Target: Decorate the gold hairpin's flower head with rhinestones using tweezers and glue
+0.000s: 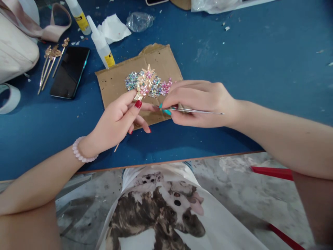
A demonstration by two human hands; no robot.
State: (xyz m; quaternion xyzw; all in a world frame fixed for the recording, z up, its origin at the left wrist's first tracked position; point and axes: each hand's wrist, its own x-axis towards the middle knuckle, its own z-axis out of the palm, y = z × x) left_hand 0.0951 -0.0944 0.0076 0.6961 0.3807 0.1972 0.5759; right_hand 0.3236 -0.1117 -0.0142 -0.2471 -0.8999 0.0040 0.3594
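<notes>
My left hand is closed, pinching a gold hair stick topped with leaves and pink-stoned flowers. Its thin rod shows below my palm. In my right hand are slim metal tweezers, with teal patches at the fingertips; the tips are close to my left fingers, and whether they grip anything is too small to see. Behind the ornament, small sparkling stones in blue, clear and pink lie heaped on a piece of cardboard.
Two glue bottles, a crumpled tissue and clear plastic are at the back. To the left lie a black phone, several gold hair sticks and a tape roll. The blue table's front edge is near me.
</notes>
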